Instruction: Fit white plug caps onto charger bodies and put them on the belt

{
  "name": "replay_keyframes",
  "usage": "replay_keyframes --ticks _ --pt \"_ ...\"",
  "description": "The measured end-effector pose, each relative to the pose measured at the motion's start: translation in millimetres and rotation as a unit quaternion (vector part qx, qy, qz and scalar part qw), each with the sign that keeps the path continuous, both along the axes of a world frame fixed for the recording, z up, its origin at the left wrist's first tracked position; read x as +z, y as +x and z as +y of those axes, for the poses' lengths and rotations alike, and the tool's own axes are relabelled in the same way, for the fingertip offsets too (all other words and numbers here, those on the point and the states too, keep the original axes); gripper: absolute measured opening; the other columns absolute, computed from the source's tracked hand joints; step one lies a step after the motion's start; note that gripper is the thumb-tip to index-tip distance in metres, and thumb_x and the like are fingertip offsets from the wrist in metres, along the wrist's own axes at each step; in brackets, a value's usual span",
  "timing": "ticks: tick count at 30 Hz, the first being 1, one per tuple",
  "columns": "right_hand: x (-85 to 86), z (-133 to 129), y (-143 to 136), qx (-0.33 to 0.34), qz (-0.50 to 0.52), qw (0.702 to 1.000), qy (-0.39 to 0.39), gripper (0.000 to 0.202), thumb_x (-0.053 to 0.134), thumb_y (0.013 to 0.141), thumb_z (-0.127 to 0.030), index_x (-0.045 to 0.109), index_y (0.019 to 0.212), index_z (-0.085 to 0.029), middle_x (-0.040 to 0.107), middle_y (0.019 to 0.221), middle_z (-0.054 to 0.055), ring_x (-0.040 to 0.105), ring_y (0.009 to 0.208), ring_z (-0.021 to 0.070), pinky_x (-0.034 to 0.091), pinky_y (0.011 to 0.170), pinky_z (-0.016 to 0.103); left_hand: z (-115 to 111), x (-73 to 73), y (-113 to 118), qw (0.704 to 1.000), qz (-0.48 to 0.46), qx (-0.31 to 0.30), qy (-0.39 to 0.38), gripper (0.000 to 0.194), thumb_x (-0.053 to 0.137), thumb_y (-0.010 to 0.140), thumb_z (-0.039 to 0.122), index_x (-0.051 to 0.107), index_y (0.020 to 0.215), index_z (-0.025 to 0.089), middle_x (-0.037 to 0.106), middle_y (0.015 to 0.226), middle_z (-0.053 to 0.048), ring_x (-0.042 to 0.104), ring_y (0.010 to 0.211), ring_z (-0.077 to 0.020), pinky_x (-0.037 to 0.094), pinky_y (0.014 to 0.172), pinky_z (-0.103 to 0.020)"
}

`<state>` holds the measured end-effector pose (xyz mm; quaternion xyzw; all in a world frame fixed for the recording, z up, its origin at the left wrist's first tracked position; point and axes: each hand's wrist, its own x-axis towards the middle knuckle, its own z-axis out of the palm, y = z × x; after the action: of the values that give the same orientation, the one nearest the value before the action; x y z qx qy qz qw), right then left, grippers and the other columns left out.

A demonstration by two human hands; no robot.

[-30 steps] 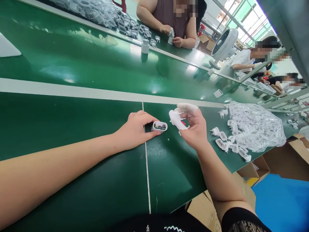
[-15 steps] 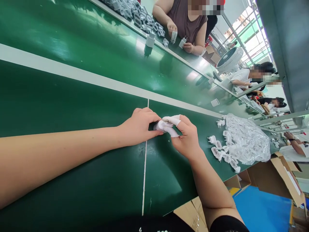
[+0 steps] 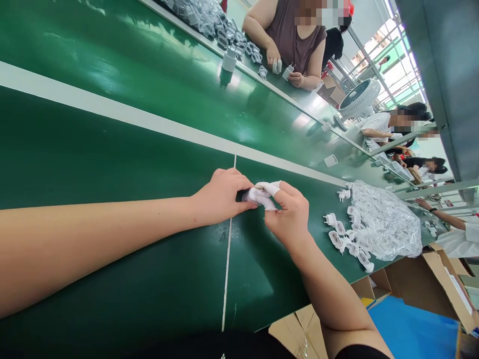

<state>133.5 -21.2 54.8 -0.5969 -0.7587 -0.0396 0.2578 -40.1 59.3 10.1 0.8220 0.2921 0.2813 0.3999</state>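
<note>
Housing (image 3: 250, 196) between left hand's (image 3: 220, 197) fingertips.

Bright light from windows at upper right glares off the green surface (image 3: 164, 89); distant faces are pixelated.

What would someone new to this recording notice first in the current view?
Probably the two bare forearms meeting mid-picture, where the left hand and the right hand, some fingertips wrapped in white, close around a small white housing. Next, perhaps, the shiny green work surface, and the clear plastic bag with loose white plug parts beside it, right of the hands.
</note>
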Motion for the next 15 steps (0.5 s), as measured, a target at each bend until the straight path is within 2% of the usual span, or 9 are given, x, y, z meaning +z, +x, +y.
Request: replay_keyframes --ticks 5,8,12,15 --pt "-8.0 -1.0 -3.8 -0.040 -0.002 0.999 0.026 0.039 0.056 0.074 -0.007 0.077 0.101 -0.025 0.063 0.075 0.002 0.057 0.066 0.0165 0.040 0.057 0.028 -3.0 -2.7 3.4 1.000 -0.006 0.021 0.021 0.025 0.071 0.082 0.045 0.073 0.093 0.022 0.074 0.094 -0.004 0.060 0.103 -0.0296 0.036 0.098 -0.049" --pt "-11.1 -0.2 -5.2 -0.056 0.005 0.998 0.023 0.041 0.055 0.071 -0.006 0.077 0.100 -0.025 0.065 0.078 0.002 0.058 0.067 0.0156 0.040 0.057 0.027 -6.4 -3.4 4.5 0.998 0.004 0.044 0.044 0.023 0.071 0.083 0.043 0.073 0.089 0.021 0.073 0.086 -0.004 0.060 0.097 -0.0293 0.038 0.094 -0.047" --pt "-11.7 -0.2 -6.6 -0.077 0.010 0.997 -0.010 0.041 0.056 0.069 -0.006 0.077 0.100 -0.025 0.070 0.085 0.002 0.062 0.073 0.0164 0.044 0.062 0.026 -13.6 0.2 5.9 0.994 0.029 0.062 0.083 0.025 0.069 0.087 0.044 0.072 0.086 0.019 0.071 0.083 -0.006 0.059 0.093 -0.0305 0.039 0.089 -0.047" --pt "-12.6 -1.4 -7.6 -0.062 0.082 0.994 -0.029 0.040 0.060 0.074 -0.009 0.075 0.109 -0.024 0.073 0.091 0.003 0.068 0.082 0.0187 0.051 0.073 0.028 -16.8 3.9 6.7 0.995 0.038 0.061 0.074 0.025 0.066 0.087 0.038 0.073 0.099 0.018 0.073 0.093 -0.008 0.061 0.094 -0.0306 0.041 0.089 -0.048"
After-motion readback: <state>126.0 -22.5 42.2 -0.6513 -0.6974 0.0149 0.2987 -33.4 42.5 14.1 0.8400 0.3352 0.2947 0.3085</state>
